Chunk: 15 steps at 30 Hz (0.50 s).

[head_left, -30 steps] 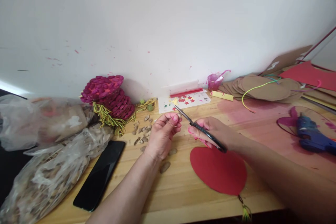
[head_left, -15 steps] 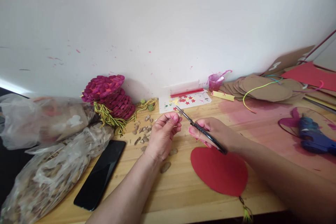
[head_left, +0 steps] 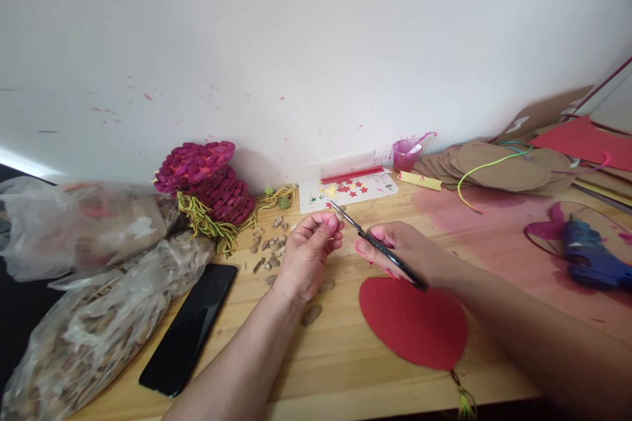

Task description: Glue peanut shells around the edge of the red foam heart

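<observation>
Between the thumb and fingertips of my left hand (head_left: 312, 247) is a small brownish shell-like piece (head_left: 340, 216), mostly hidden by the fingers. My right hand (head_left: 399, 248) grips black-handled scissors (head_left: 368, 237), whose blades point up and left and meet the piece at the left fingertips. Whether the blades are parted is too fine to tell. Below the right hand lies a red teardrop-shaped piece (head_left: 415, 325) with a yellow-green tassel (head_left: 465, 402) at its tip. Several similar brown pieces (head_left: 269, 253) are scattered on the table left of my left hand, and a couple lie by its wrist.
A black phone (head_left: 190, 329) and plastic bags (head_left: 106, 322) lie at the left. Behind are a magenta petalled stack (head_left: 205, 177), a white sheet with stars (head_left: 353, 191) and a pink cup (head_left: 405, 154). Brown cutouts (head_left: 503, 168) and a blue glue gun (head_left: 592, 256) are at the right.
Almost nothing differs. Both hands, the scissors and the small piece stay nearly in place, with only a slight shift of the view.
</observation>
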Each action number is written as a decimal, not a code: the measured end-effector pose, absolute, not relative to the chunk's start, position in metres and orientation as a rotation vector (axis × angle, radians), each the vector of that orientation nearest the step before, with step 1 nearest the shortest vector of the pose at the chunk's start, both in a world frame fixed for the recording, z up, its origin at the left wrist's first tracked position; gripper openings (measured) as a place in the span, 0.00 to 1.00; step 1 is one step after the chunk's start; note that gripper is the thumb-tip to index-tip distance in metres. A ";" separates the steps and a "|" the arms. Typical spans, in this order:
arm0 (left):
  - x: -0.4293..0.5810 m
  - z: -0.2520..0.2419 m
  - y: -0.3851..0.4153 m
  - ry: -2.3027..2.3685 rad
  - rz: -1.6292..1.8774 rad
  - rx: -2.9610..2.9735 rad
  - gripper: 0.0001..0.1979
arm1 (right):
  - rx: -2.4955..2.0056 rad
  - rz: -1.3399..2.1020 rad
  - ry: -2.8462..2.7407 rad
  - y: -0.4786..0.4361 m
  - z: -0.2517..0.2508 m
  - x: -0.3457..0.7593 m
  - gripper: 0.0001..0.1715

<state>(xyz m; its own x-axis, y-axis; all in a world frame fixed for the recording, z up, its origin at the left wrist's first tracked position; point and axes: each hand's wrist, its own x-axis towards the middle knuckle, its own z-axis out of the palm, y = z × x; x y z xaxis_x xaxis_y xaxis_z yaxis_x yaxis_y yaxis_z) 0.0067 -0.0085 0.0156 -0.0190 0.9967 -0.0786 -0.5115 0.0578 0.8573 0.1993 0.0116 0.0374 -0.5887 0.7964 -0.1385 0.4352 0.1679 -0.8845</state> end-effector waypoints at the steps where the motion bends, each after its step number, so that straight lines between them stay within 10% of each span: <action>1: 0.007 0.016 -0.008 0.864 1.393 0.740 0.15 | -1.169 1.391 -2.094 0.012 0.037 0.199 0.30; 15: 0.005 0.018 -0.009 0.874 1.395 0.769 0.15 | -1.160 1.369 -2.093 0.012 0.035 0.200 0.33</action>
<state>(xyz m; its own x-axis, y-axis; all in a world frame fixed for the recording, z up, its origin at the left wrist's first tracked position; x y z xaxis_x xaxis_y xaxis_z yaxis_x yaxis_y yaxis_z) 0.0049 -0.0086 0.0180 -0.0210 0.9978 -0.0622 -0.4913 0.0439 0.8699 0.2003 0.0117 0.0350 -0.5854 0.8022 -0.1175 0.4292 0.1837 -0.8843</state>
